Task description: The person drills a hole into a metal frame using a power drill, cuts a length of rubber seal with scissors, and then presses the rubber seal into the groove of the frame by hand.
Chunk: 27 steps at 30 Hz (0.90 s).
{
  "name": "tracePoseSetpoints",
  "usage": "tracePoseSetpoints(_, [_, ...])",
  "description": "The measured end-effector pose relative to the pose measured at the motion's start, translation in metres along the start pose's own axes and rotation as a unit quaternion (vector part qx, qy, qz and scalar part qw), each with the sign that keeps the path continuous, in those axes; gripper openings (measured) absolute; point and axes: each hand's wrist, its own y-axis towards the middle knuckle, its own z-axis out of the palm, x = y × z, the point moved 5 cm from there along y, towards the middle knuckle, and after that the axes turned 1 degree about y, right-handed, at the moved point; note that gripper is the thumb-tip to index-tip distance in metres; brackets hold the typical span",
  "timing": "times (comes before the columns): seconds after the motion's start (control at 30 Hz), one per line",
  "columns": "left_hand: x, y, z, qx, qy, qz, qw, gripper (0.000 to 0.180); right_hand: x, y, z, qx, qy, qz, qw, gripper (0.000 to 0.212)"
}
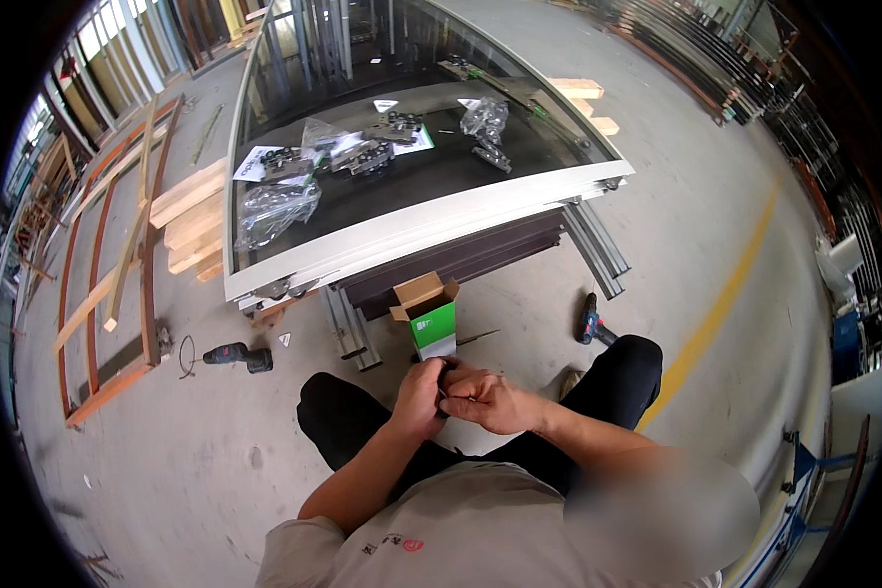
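My left hand [420, 396] and my right hand [494, 401] meet between my knees. Fingers of both are closed around a small dark piece, mostly hidden by them, whose kind I cannot make out. Just beyond the hands an open green and white cardboard box [434, 326] stands on the floor, its brown flaps raised. Farther off lies a large white-framed glass panel [431, 224]. On its glass rest several metal roller fittings [364, 158], crumpled clear plastic bags [277, 208] and printed sheets.
One cordless drill [238, 357] lies on the floor to the left, another [589, 320] near my right knee. Metal rails [598, 251] support the panel. Wooden planks [188, 218] and an orange-brown frame [150, 294] are at left; stacked metal profiles [683, 54] are at far right.
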Motion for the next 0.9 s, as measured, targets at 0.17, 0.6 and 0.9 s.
tracePoseSetpoints(0.17, [-0.008, -0.005, 0.005, -0.019, 0.056, 0.058, 0.997, 0.029, 0.029, 0.002, -0.008, -0.192, 0.088, 0.007, 0.977, 0.023])
tracePoseSetpoints(0.6, [-0.056, -0.018, 0.023, 0.069, 0.145, 0.020, 0.987, 0.019, 0.053, 0.004, -0.043, -0.215, -0.166, -0.069, 0.960, 0.018])
tracePoseSetpoints(0.9, [-0.071, 0.003, 0.008, -0.146, 0.166, 0.195, 0.956, 0.015, 0.080, 0.010, 0.048, -0.057, -0.366, -0.228, 0.901, 0.026])
